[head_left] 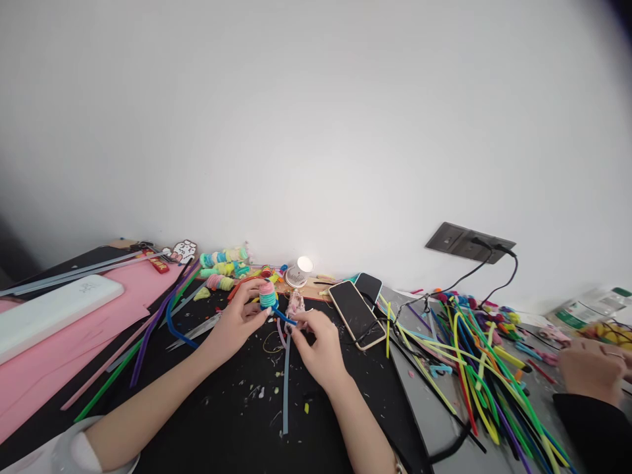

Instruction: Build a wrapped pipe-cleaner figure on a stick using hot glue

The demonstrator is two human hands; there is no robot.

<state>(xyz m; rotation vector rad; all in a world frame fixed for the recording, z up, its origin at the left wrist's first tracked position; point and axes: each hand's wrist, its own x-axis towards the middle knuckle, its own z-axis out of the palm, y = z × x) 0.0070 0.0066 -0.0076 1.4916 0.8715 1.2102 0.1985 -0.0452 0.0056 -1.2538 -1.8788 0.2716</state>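
My left hand [243, 317] is closed around a small coil [267, 295] of wound pipe cleaner, pink on top, then turquoise and blue. From the coil's lower side a blue pipe cleaner strand [283, 315] runs right to my right hand [314, 337], whose thumb and fingers pinch its end. Below the fingers, a grey-blue strip [286, 388] lies on the black table surface [222, 421]. Just behind the hands is a small pinkish object [296, 303], partly hidden.
Scissors [200, 329], pink sheets [99, 329] and a white case [64, 313] lie left. Phones [356, 315], cables and a pipe cleaner pile [484, 368] lie right. A paper cup [299, 270] stands behind. Another person's hand [591, 370] is at far right.
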